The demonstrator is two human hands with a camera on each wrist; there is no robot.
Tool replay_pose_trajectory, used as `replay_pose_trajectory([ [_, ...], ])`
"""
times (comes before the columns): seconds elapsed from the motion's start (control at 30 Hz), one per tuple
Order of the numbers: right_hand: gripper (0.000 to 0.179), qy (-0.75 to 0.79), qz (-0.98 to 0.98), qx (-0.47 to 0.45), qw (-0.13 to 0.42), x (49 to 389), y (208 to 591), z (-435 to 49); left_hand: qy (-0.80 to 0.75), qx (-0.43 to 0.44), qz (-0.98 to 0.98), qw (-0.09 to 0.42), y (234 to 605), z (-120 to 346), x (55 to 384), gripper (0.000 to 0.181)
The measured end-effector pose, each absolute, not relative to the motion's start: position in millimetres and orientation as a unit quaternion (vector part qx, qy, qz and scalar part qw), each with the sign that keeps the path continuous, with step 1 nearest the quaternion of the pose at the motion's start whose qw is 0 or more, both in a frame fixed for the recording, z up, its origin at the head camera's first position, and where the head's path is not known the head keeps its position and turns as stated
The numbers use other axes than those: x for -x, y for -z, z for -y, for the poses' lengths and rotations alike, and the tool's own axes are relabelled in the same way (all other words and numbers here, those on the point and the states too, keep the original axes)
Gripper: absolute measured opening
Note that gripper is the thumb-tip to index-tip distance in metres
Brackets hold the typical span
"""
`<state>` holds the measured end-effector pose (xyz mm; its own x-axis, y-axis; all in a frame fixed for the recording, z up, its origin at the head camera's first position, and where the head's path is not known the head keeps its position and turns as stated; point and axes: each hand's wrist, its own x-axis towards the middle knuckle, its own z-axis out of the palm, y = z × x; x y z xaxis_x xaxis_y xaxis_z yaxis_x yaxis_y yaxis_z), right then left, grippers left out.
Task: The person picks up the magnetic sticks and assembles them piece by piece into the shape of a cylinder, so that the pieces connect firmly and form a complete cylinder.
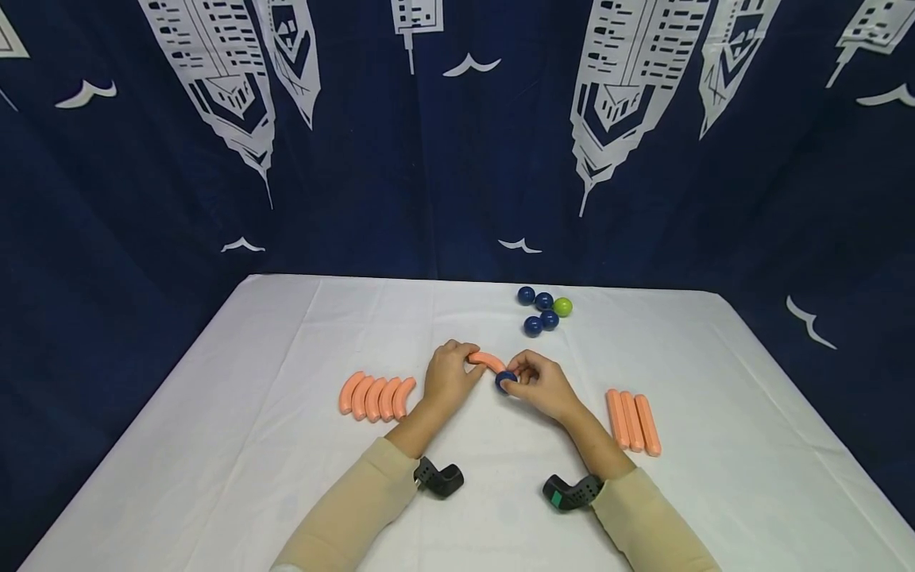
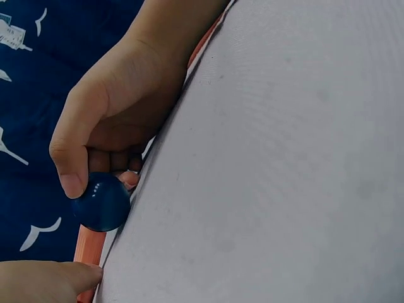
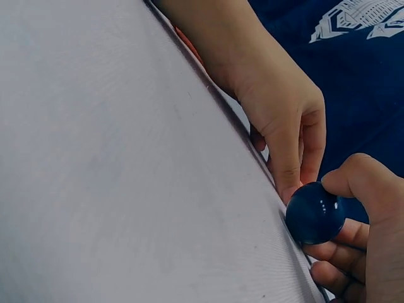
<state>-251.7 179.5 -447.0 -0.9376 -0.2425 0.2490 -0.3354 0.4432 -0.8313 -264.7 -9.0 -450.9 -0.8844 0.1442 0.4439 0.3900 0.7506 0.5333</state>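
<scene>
Our right hand (image 1: 541, 386) pinching a blue ball (image 1: 504, 376), left hand (image 1: 449, 376) an orange stick (image 1: 488, 360), open cloth (image 1: 500, 469) nearer us, far edge (image 1: 429, 281) beyond

Left hand (image 1: 447, 376) and right hand (image 1: 546, 387) close together in pinch grips

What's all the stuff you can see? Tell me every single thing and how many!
Blue balls: 4, dark blue, far side
Green ball: 1, green, beside the blue balls
Held ball: 1, dark blue, middle
Held stick: 1, orange, middle
Curved sticks: 5, orange, row on the left
Straight sticks: 3, orange, on the right
Tablecloth: 1, white, underneath
Backdrop: 1, blue with white pictures, behind
Wristbands: 2, mostly black, one each side
Sleeves: 2, beige, near side
Left hand: 1, bare, on the held stick
Right hand: 1, bare, holding the held ball
</scene>
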Motion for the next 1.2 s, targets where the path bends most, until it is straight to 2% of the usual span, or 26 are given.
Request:
replay_pose_trajectory([
  [0.43,0.018,-0.487,0.855,-0.170,0.056,254.2,449.7,-178.4,0.319,0.155,0.919,0.173,450.3,8.6,268.6,0.033],
  [0.63,0.019,-0.487,0.856,-0.165,0.053,253.6,451.6,-177.6,0.302,0.147,0.932,0.136,443.6,9.5,266.7,0.030],
  [0.87,0.019,-0.491,0.855,-0.161,0.051,252.8,449.7,-175.4,0.300,0.138,0.939,0.094,425.9,29.8,255.2,0.035],
  [1.2,0.017,-0.489,0.856,-0.162,0.039,227.7,409.3,-165.6,0.311,0.127,0.934,0.125,418.2,74.3,232.9,0.028],
])
